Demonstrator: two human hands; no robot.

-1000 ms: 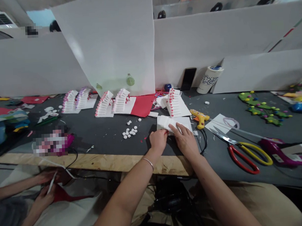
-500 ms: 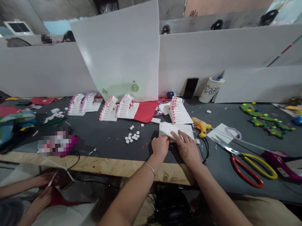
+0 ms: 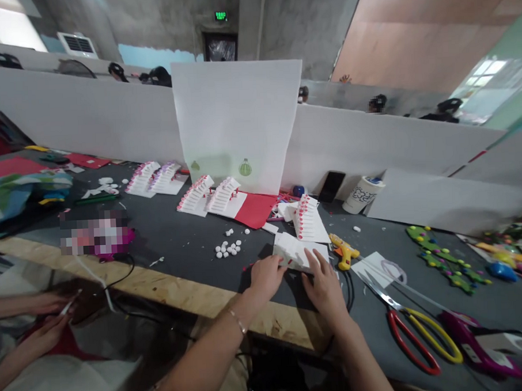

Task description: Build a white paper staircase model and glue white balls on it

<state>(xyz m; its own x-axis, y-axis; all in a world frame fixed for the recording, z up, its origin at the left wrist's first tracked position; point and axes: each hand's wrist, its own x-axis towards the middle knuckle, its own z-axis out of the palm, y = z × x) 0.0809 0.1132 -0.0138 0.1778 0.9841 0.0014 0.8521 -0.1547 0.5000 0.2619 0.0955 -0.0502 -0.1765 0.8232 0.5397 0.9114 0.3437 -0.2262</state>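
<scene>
A white paper piece (image 3: 293, 249) lies near the table's front edge, with small red bits at its near side. My left hand (image 3: 266, 273) is at its left front corner, fingers closed together; whatever they pinch is too small to make out. Spread fingers of my right hand (image 3: 323, 282) rest on the piece's right side. Just behind stands a white stepped paper model with red dots (image 3: 304, 216). Similar models (image 3: 224, 195) stand to the left beside a red sheet (image 3: 258, 209). Small white balls (image 3: 227, 249) are grouped left of my left hand.
A yellow glue gun (image 3: 345, 252), large scissors (image 3: 395, 308) and a magenta glue gun (image 3: 475, 347) lie to the right. A paper cup (image 3: 359, 196) and phone (image 3: 332, 186) stand behind. At lower left, a person's hands (image 3: 54, 320) hold a thin white item.
The view has shifted and tilted. My right hand's fingers have spread and drawn toward the right side of the paper piece; my left hand stays at its left front.
</scene>
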